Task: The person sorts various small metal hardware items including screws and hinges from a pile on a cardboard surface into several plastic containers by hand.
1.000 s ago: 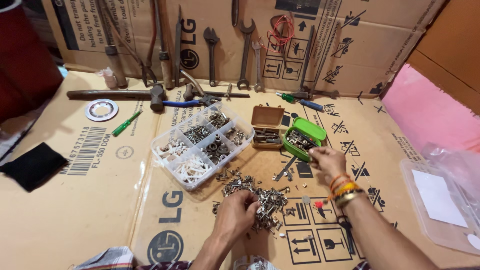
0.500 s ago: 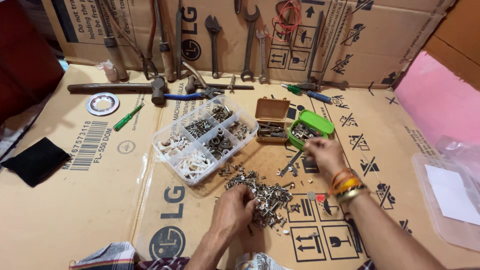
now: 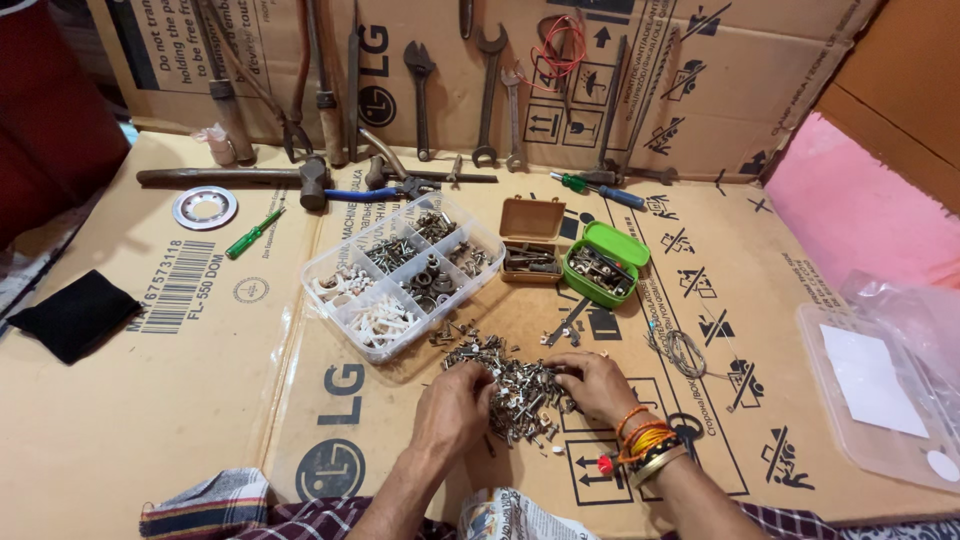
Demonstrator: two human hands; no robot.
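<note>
1. Left hand (image 3: 452, 408), lower centre of frame, fingers curled down into the heap of small metal screws and bolts (image 3: 510, 380); cannot tell if it grips any.
2. Right hand (image 3: 592, 383), just right of it, fingers bent on the heap's right edge; grip also unclear.
3. Heap lies on the flattened brown cardboard surface (image 3: 200, 400), centre frame.
4. Clear plastic compartment box (image 3: 405, 272) just above the heap.
5. Open green plastic box (image 3: 603, 263) upper right of the heap, small orange box (image 3: 531, 238) beside it.

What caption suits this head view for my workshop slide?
Both hands, left hand and right hand, sort a pile of screws on cardboard beside a compartment box.
</note>
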